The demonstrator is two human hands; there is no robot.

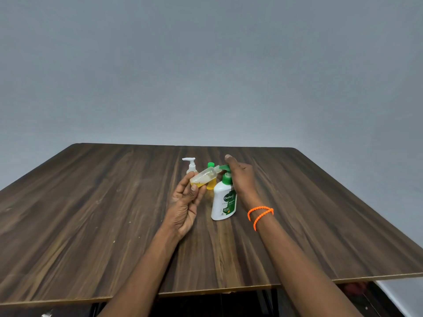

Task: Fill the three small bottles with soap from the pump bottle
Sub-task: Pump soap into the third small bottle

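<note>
Your left hand (185,205) has its thumb and fingertips pinching a small clear bottle (204,177), tipped way over so its open neck points right, straight at the green spout of the pump bottle (224,199). There's a bit of yellow soap pooled in the low end, near your thumb. Your right hand (241,179) sits on top of the pump head with the palm down and the fingers lying over the green pump top; the fingers look fairly straight and close together, but you can't really tell how the far ones curl since the back of the hand hides them. The small bottle's mouth is right up at the spout, touching or nearly so, hard to call.

The pump bottle itself is white with a green label, standing upright on the wooden table (91,225) just right of your left hand. Behind the tilted bottle there's a yellow-filled small bottle with a green cap (211,167), upright, and left of that a small bottle with a white pump (191,165). Orange beaded bracelet (261,213) on your right wrist, grey wall (206,65) behind the table.
</note>
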